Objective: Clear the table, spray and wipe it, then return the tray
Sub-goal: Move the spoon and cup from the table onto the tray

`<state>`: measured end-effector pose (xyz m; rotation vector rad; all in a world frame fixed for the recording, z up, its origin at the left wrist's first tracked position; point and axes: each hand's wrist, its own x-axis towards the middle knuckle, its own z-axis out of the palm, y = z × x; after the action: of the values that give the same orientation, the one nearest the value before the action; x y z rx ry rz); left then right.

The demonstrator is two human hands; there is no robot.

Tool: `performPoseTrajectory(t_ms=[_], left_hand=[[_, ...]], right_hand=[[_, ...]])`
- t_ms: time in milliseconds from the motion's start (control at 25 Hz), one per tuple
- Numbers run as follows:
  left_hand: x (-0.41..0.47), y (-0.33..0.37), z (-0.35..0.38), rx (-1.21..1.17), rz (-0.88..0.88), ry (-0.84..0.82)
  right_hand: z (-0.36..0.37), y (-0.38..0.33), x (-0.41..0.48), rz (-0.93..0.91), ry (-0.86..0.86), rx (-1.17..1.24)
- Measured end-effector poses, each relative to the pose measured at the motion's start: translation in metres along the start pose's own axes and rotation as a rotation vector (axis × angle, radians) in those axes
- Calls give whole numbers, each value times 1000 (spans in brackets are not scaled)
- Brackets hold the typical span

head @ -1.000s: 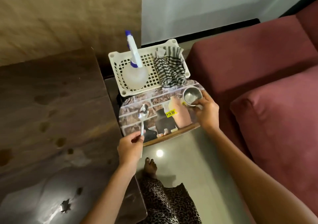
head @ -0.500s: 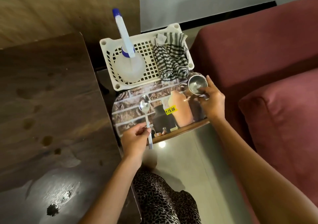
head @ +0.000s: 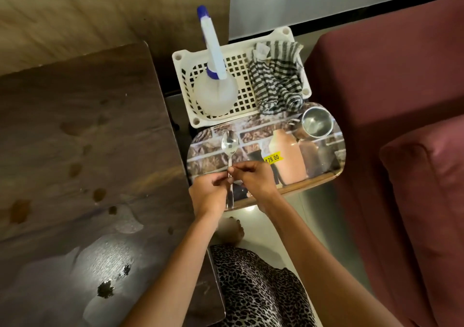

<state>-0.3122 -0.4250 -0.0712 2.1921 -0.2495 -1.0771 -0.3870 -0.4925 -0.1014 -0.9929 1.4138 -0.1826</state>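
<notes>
A printed tray (head: pixel 326 160) lies beside the dark wooden table (head: pixel 82 150), on the floor between table and sofa. On it stand a steel cup (head: pixel 316 125) at the far right and a steel spoon (head: pixel 229 148) at the left. My left hand (head: pixel 208 193) and my right hand (head: pixel 253 178) meet over the tray's near edge, both pinching the spoon's handle. Behind the tray a white basket (head: pixel 286 34) holds a spray bottle (head: pixel 214 75) with a blue tip and a striped cloth (head: pixel 278 85). The table shows several stains and a wet patch.
A maroon sofa (head: pixel 391 100) stands close on the right of the tray. A wooden wall panel (head: pixel 100 12) rises behind the table. My foot (head: pixel 229 231) and patterned clothing (head: pixel 258 289) are below the hands on the shiny floor.
My right hand has let go of the steel cup, which now stands on the tray, and moved left to join my left hand on the spoon's handle.
</notes>
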Motion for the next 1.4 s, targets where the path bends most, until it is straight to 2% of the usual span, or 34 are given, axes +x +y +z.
performPoseTrajectory(t_ms=[200, 360, 480, 640, 840, 1040, 1160, 1400], left_hand=[[5, -7, -24, -3, -32, 141], [0, -33, -46, -168, -141, 183], [-7, -50, -57, -238, -200, 188], [-20, -64, -73, -346, -211, 185], [-37, -90, -115, -417, -207, 225], [-55, -141, -213, -457, -136, 248], [-61, -180, -280, -426, -75, 219], [-64, -271, -473, -481, -93, 390]], right_hand=[[16, 2, 16, 19, 113, -196], [24, -3, 14, -24, 101, -272], [24, -6, 11, -92, 153, -320], [32, -7, -8, -234, 265, -514], [76, -5, -53, -512, 378, -642], [161, -6, -117, -696, 291, -576], [219, 2, -155, -709, 289, -566], [397, 33, -234, -648, 130, -489]])
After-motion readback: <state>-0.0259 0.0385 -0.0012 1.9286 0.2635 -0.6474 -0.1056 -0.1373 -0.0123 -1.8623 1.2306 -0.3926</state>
